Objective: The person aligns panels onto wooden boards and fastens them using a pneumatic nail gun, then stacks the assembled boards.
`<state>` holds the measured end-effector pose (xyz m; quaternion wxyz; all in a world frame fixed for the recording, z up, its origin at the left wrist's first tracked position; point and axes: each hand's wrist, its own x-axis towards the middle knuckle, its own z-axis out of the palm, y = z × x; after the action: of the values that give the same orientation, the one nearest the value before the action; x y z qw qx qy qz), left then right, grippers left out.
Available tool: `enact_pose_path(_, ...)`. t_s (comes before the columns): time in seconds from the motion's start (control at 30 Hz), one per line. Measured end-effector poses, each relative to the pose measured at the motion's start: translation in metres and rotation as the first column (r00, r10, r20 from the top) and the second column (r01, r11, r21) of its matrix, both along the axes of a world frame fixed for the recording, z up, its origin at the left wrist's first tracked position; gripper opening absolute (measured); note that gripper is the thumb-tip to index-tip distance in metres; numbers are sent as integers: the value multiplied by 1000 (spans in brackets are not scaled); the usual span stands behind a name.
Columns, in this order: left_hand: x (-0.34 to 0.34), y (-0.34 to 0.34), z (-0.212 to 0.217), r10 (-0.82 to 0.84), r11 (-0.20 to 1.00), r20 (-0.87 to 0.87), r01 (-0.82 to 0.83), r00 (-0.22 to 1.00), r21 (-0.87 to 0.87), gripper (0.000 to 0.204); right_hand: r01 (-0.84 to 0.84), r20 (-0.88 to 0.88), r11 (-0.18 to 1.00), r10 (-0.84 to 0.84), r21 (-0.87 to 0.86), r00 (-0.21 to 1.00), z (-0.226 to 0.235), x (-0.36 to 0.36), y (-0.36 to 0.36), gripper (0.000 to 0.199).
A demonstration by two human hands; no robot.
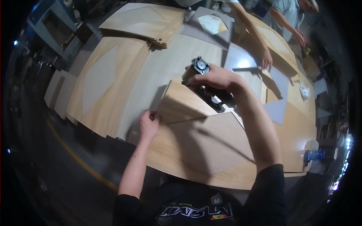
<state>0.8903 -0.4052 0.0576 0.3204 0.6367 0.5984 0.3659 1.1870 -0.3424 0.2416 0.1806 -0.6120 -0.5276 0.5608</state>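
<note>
Woodworking workshop, probably furniture or panel production. Evidence: stacked light-brown wood-grain panels with pale diamond-shaped insets cover much of the broad, pale wood-grain desk; a black handheld power-type tool with a round metallic cap is gripped in the wearer's right hand. Along the far side, 2 other people, the nearer with a bare forearm, the farther in a pale shirt, stand at the panels. A yellow painted line crosses the dark floor.
</note>
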Motion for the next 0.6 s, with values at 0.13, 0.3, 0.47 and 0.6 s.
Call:
enact_pose_path(0.13, -5, -2, 5, 8, 1000, 87, -9, 996, 8, 15, 49, 52, 995, -44, -88, 998, -5, -33, 14, 41)
enact_pose_path(0.3, -6, -2, 1, 1, 998, 40, -3, 999, 60, 12, 86, 66, 996, -87, 27, 994, -3, -50, 47, 30)
enact_pose_path(0.47, -7, -1, 6, -26, 995, 31, 23, 999, 93, 12, 46, 82, 998, -43, -45, 996, -18, -60, 58, 28)
enact_pose_path(0.6, -4, -2, 6, -1, 996, 54, -4, 999, 93, 13, 81, 142, 995, -71, -62, 987, -29, -68, 59, 28)
